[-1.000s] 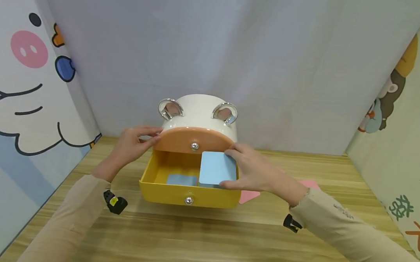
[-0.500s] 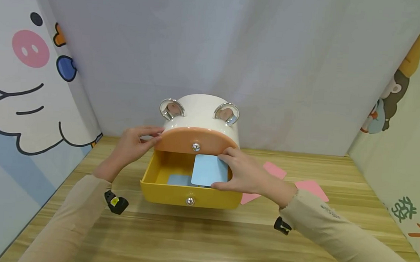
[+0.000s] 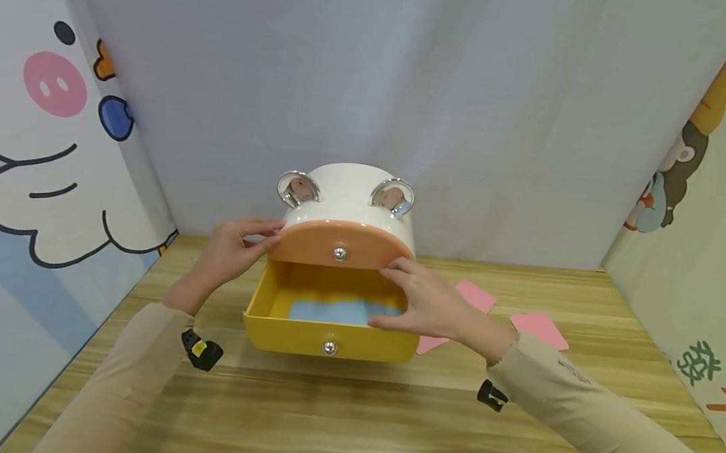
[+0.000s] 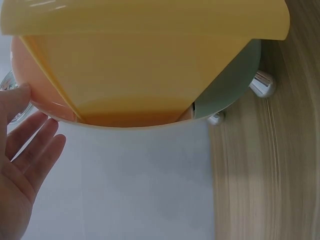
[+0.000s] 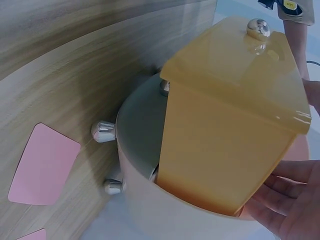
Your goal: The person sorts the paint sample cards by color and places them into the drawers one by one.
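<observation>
A white drawer box with silver ears and an orange upper drawer front stands on the table. Its yellow lower drawer is pulled out. Blue cards lie flat inside, partly hidden by the drawer's front wall. My left hand touches the box's upper left edge, thumb on the orange front in the left wrist view, other fingers stretched along the side. Over the drawer's right side hovers my right hand, thumb and fingers apart with nothing between them. In the right wrist view its fingers are beside the drawer.
Pink cards lie on the wooden table right of the box, one behind the forearm, another further right, and a third partly under the right hand. A grey curtain hangs behind, with cartoon-printed panels on both sides.
My right hand moved slightly left with a blue card, then let it go; the card now lies in the yellow drawer beside the other. The left hand has stayed in place.
</observation>
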Available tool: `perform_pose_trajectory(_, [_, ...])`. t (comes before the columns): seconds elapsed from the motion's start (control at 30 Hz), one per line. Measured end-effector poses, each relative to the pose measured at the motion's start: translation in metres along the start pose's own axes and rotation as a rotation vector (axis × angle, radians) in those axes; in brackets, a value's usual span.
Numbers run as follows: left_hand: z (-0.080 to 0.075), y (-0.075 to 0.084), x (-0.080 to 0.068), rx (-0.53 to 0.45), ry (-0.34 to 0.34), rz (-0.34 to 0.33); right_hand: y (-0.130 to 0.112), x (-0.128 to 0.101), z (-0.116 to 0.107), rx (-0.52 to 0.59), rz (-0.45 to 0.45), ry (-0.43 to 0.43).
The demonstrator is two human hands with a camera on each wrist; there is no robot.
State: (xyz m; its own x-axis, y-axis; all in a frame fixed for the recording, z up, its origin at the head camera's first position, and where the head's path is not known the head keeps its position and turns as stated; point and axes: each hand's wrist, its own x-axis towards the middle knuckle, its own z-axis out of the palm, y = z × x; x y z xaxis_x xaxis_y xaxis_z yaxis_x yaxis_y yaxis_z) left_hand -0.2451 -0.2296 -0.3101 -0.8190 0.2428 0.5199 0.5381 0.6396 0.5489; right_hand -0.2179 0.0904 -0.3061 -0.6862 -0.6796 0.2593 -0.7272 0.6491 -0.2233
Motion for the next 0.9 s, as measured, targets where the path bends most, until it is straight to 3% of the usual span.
perform_pose_trajectory(0.27, [0.000, -0.001, 0.000, -0.008, 0.000, 0.000, -0.002, -0.008, -0.012, 0.119, -0.011, 0.089])
perform_pose_trajectory(0.43, [0.000, 0.001, 0.000, -0.017, 0.002, 0.008, -0.013, -0.016, -0.013, 0.283, -0.119, 0.213])
perform_pose_trajectory(0.57, [0.000, 0.002, 0.000, -0.013, -0.001, 0.004, -0.027, -0.025, -0.004, 0.390, -0.178, 0.253])
perform_pose_trajectory(0.73, [-0.001, 0.002, 0.000, -0.001, -0.003, -0.004, -0.042, -0.033, 0.015, 0.518, -0.121, 0.283])
perform_pose_trajectory(0.9, [-0.001, 0.002, 0.000, 0.007, -0.004, -0.002, -0.049, -0.039, 0.031, 0.529, -0.088, 0.409])
